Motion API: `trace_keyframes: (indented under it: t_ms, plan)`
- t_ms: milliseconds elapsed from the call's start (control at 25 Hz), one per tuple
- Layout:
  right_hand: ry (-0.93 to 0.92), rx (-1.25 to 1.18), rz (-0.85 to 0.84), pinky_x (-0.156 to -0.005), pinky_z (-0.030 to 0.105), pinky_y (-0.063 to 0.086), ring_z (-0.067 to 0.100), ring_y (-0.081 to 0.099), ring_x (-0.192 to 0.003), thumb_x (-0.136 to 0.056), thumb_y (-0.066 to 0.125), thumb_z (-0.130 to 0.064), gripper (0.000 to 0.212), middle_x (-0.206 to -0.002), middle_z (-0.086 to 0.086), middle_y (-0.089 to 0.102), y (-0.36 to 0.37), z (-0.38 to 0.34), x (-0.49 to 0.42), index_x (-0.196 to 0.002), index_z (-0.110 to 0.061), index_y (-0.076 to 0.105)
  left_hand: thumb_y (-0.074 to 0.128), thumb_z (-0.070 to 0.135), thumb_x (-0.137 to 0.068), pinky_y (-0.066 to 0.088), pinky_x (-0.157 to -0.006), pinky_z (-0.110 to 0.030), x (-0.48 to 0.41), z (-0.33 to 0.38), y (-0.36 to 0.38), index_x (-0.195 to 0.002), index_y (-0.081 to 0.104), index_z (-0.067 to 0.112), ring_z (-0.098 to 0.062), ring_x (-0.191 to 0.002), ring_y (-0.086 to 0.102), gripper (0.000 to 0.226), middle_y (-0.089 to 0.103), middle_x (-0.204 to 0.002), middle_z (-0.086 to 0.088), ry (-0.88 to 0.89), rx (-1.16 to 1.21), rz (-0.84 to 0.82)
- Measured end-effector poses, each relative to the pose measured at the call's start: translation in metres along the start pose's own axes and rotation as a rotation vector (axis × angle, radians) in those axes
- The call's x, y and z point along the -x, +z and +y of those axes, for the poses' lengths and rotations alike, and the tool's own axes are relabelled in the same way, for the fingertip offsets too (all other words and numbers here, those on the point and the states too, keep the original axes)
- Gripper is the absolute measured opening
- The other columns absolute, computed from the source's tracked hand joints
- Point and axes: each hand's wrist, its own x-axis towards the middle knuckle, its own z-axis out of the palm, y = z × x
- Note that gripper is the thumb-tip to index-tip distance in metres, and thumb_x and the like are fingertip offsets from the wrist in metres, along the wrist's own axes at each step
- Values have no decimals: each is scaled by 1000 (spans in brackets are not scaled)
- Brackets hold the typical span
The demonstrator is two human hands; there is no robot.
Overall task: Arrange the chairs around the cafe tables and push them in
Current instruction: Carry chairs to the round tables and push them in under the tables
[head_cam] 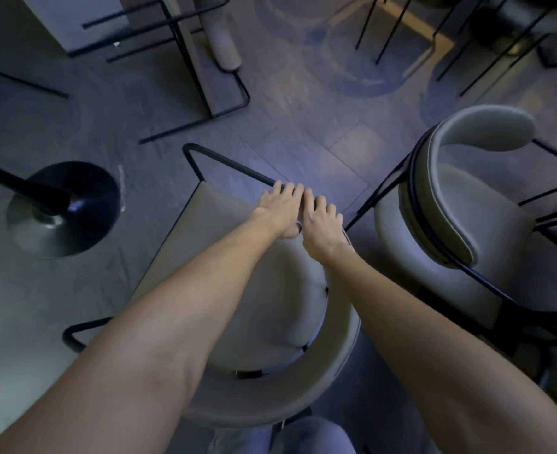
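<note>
Beige cushioned black-framed chair (224,257) is being gripped by left hand (278,211) and right hand (323,224), side by side; not yet pushed in toward black table base (84,198).

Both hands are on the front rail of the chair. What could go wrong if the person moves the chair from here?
1. The left hand and right hand sit together on the black front rail, off to one side, so the near chair may swing or tip.
2. The second chair stands close on the right; frames could knock.
3. The table base lies left; a leg may catch it.
</note>
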Motion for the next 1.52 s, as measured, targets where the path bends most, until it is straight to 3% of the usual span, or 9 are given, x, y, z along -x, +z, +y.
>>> trace_keyframes:
  t_ms: [280,560,640,800,1000,1160,1320,1440,1520]
  plan:
    - [-111,-11,-67,-96,41,45,34,46,-124,-87,64,-16,96,-151,16,30,6,22,-42,-159,-5,0,69,40,-76,44,-99,-48,-40,0,2,-143,29,14,-33,-127,42,83,40,-137,-8,-70,44,-32]
    - [-249,-48,-126,-112,44,37,36,30,-142,-93,57,-15,92,-164,18,9,-1,40,-43,-158,-4,-6,73,29,-80,44,-102,-46,-33,23,-1,-151,21,13,-35,-132,40,89,29,-150,-10,-222,161,-5]
    - [-301,2,-107,-114,47,34,38,29,-143,-90,60,-15,91,-163,18,12,-10,46,-32,-159,-5,1,71,31,-85,42,-102,-46,-14,37,-4,-155,16,13,-35,-135,38,91,22,-157,-11,-259,174,23]
    - [-448,191,-104,-111,52,33,38,34,-136,-84,66,-22,84,-153,15,26,-37,55,-2,-153,-12,20,59,37,-94,44,-97,-46,42,64,-11,-157,12,13,-36,-130,43,82,26,-154,-12,-353,269,43]
    - [-680,372,-194,-110,49,34,39,33,-138,-87,66,-25,84,-157,17,24,-51,68,60,-156,-13,20,51,45,-96,42,-99,-48,118,106,6,-156,17,14,-37,-130,46,76,39,-148,-14,-433,378,-22]
    - [-708,501,-244,-113,55,28,37,39,-133,-84,66,-28,74,-149,15,37,-18,84,117,-149,-15,32,40,50,-99,40,-98,-45,175,144,40,-148,34,16,-38,-125,53,60,53,-139,-17,-451,339,-130]
    - [-697,550,-300,-117,61,19,36,36,-135,-84,66,-26,65,-143,12,45,12,90,158,-143,-16,41,32,64,-96,39,-97,-47,210,164,74,-143,41,18,-39,-125,51,67,51,-140,-17,-469,365,-196]
    - [-688,560,-253,-118,62,16,36,28,-139,-87,65,-27,63,-145,10,44,25,91,174,-144,-18,40,35,70,-92,37,-97,-56,228,178,95,-138,42,19,-40,-125,47,70,47,-139,-14,-479,325,-264]
    - [-679,567,-227,-119,63,12,37,25,-142,-89,64,-27,63,-147,10,43,32,91,177,-146,-19,38,42,63,-93,33,-97,-62,233,184,105,-138,39,19,-40,-124,48,63,46,-138,-14,-485,275,-242]
